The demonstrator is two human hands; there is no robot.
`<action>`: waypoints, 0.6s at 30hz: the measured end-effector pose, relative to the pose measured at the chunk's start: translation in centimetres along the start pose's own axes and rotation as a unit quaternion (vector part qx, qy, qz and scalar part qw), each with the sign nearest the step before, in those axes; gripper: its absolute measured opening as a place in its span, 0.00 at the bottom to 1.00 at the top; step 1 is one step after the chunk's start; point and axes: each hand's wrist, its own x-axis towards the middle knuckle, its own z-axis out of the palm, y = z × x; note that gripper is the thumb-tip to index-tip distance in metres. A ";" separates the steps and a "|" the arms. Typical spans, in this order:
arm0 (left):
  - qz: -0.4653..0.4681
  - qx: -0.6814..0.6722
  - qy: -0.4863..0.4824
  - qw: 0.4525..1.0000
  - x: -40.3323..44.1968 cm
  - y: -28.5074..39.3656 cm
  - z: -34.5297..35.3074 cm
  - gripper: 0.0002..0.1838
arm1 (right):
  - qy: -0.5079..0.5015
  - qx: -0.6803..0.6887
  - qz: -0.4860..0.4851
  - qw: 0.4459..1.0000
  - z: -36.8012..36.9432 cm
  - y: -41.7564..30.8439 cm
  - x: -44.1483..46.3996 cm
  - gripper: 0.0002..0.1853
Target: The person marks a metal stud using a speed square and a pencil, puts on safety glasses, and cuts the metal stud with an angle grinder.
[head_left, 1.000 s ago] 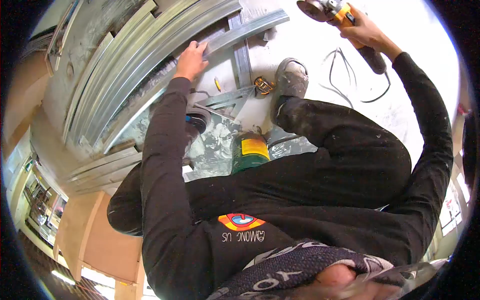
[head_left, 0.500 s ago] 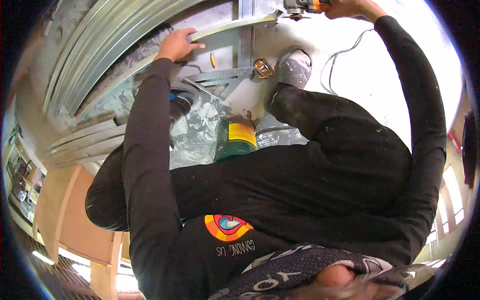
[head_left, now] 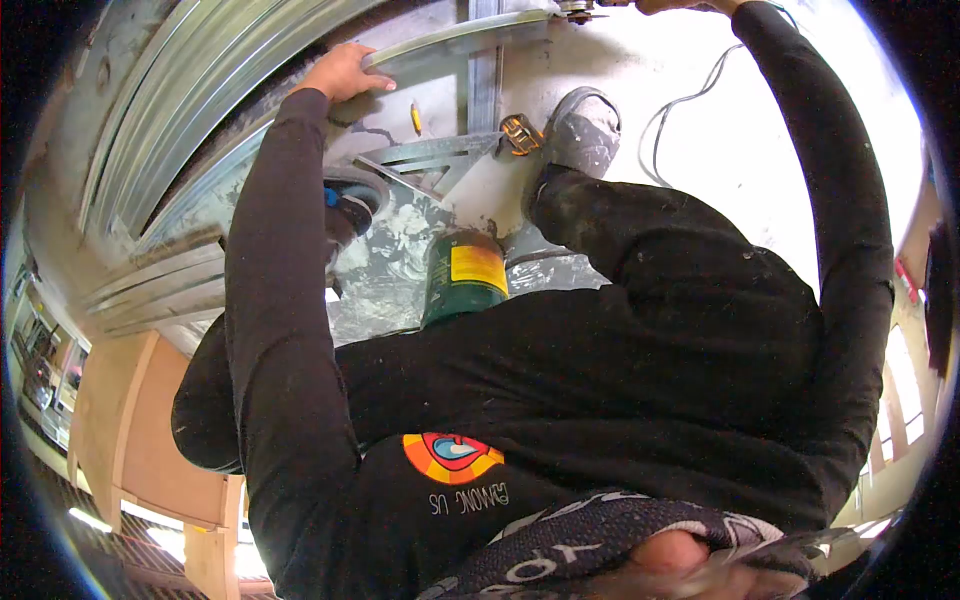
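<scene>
My left hand [head_left: 345, 72] is closed around the left end of a thin metal profile [head_left: 460, 42], fingers over its edge. At the top edge of the view, my right hand [head_left: 680, 4] grips an angle grinder [head_left: 577, 9], mostly cut off by the frame. The grinder's head and disc are at the right end of the profile; I cannot tell whether the disc touches it. Beneath the profile, a metal stud [head_left: 485, 85] lies crosswise on the floor.
A metal triangle square [head_left: 440, 155], an orange and black tape measure [head_left: 521, 133] and a small yellow tool [head_left: 416, 118] lie between my feet. A green can [head_left: 465, 280] stands nearer me. Long metal profiles [head_left: 190, 110] are stacked left. A cable [head_left: 690, 101] curves across the floor at right.
The grinder has moved up and left, bringing its disc to the profile's right end. My left hand keeps its hold, and the whole view has shifted slightly.
</scene>
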 end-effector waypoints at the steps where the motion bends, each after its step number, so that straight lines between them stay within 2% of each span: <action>1: 0.010 0.000 0.005 1.000 0.3 -0.6 0.3 0.33 | 0.001 -0.010 0.004 1.000 -0.1 0.1 0.1 0.40; 7: 0.012 -0.022 -0.027 0.999 1.2 -1.9 0.6 0.32 | -0.008 0.031 -0.007 0.999 -0.1 0.7 0.7 0.39; 14: 0.005 -0.008 -0.001 1.000 1.1 -1.8 0.6 0.32 | -0.019 0.044 -0.008 0.999 0.2 1.1 1.5 0.39; 16: -0.049 -0.032 -0.109 0.992 1.6 -1.8 0.1 0.53 | -0.024 0.075 -0.032 0.996 0.1 1.2 1.5 0.38; 18: -0.052 -0.027 -0.111 0.992 1.4 -1.2 -0.4 0.53 | -0.006 0.087 -0.039 0.995 0.8 1.8 1.7 0.37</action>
